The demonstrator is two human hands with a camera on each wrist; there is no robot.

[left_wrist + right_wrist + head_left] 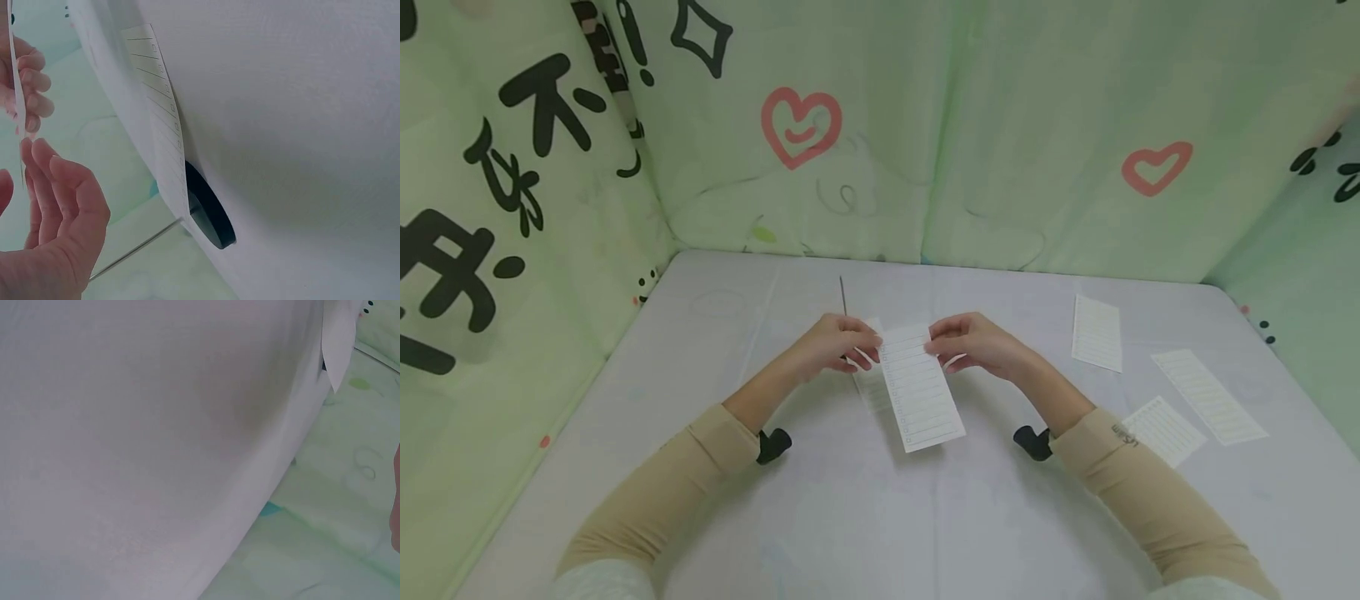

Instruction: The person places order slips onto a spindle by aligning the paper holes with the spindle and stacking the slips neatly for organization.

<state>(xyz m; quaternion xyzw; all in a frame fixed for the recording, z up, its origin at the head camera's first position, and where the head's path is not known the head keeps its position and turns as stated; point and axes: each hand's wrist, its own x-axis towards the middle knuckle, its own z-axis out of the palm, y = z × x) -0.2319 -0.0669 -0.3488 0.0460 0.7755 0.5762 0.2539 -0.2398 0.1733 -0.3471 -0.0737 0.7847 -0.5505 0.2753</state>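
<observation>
Both hands hold a white lined paper slip (pixel 921 396) up above the table. My left hand (pixel 842 343) pinches its upper left edge, and my right hand (pixel 973 343) pinches the upper right edge. Behind it, a second lined slip (pixel 156 94) sits at a thin metal rod (pixel 137 249) that rises from a dark round base (pixel 215 215); how the slip joins the rod is unclear. The rod (pixel 842 296) stands just beyond the left hand in the head view. Only a sliver of the right hand (pixel 395 506) shows in the right wrist view.
On the right of the white-covered table (pixel 700 500) lie three lined slips, one farther back (pixel 1096 333), one at the far right (pixel 1210 396) and one partly behind the right sleeve (pixel 1165 429). Green printed curtains (pixel 880 183) enclose the table's back and sides.
</observation>
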